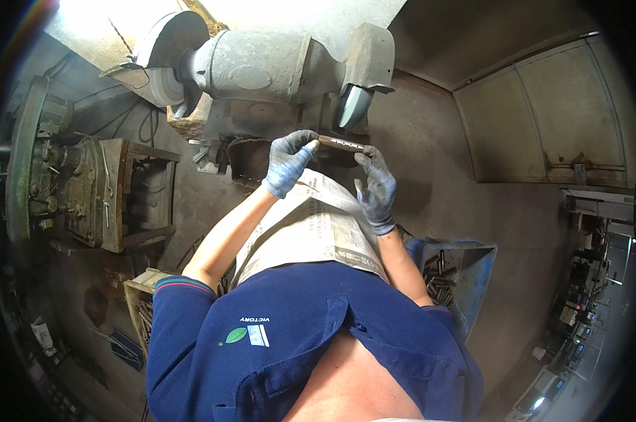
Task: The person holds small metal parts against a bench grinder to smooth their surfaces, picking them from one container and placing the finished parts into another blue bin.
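Observation:
A short dark metal rod with a row of bright marks along its side lies level between my hands. Its left end is pinched between the thumb and fingers of my left hand. At the other end, my right hand grips it with the fingertips, the lower fingers loosely curled. Both hands wear grey-blue coated gloves. Just beyond them stands a bench grinder; its right wheel is close above the rod, and the two appear apart. Newspaper covers my lap.
A blue-grey bin with several metal rods stands by my right elbow. Another box of rods sits at my left. Further left is a green machine on a metal stand. A pale cabinet is at the far right.

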Demonstrator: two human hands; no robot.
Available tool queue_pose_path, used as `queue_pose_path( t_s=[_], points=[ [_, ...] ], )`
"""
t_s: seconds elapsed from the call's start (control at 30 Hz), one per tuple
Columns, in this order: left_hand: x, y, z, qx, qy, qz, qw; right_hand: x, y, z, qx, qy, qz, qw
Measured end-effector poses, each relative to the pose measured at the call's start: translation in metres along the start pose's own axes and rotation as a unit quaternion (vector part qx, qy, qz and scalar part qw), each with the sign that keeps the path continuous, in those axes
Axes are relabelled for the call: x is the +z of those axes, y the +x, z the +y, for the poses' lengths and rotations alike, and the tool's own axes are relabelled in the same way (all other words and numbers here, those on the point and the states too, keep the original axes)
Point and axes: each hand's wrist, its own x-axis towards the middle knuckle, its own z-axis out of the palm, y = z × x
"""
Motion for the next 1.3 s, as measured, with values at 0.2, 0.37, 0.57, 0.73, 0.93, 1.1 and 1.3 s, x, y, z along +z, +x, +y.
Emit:
queue_pose_path(
  t_s=[0.2, 0.37, 0.57, 0.73, 0.93, 1.1, 1.3],
  points=[
    [0.002, 0.033, -0.012, -0.162, -0.077, -0.010, 0.984, 0.005, -0.001, 0.044, 0.213, 0.202, -0.008, 0.956],
    [0.017, 0.057, -0.021, -0.258, -0.052, 0.041, 0.964, 0.001, -0.002, 0.075, 0.316, 0.339, 0.040, 0.885],
    [0.019, 0.072, -0.028, -0.264, -0.053, 0.058, 0.961, 0.001, 0.003, 0.088, 0.331, 0.367, 0.042, 0.868],
    [0.002, 0.075, -0.028, -0.262, -0.042, 0.081, 0.961, 0.019, 0.006, 0.085, 0.312, 0.387, 0.047, 0.866],
    [-0.015, 0.067, -0.014, -0.229, -0.035, 0.081, 0.969, 0.042, 0.004, 0.083, 0.292, 0.440, 0.053, 0.848],
    [-0.028, 0.043, -0.013, -0.140, -0.031, 0.010, 0.990, 0.041, -0.005, 0.067, 0.234, 0.251, -0.011, 0.939],
    [-0.007, -0.015, 0.016, -0.043, 0.033, -0.020, 0.998, 0.017, -0.018, -0.003, 0.104, 0.119, 0.016, 0.987]
  ],
)
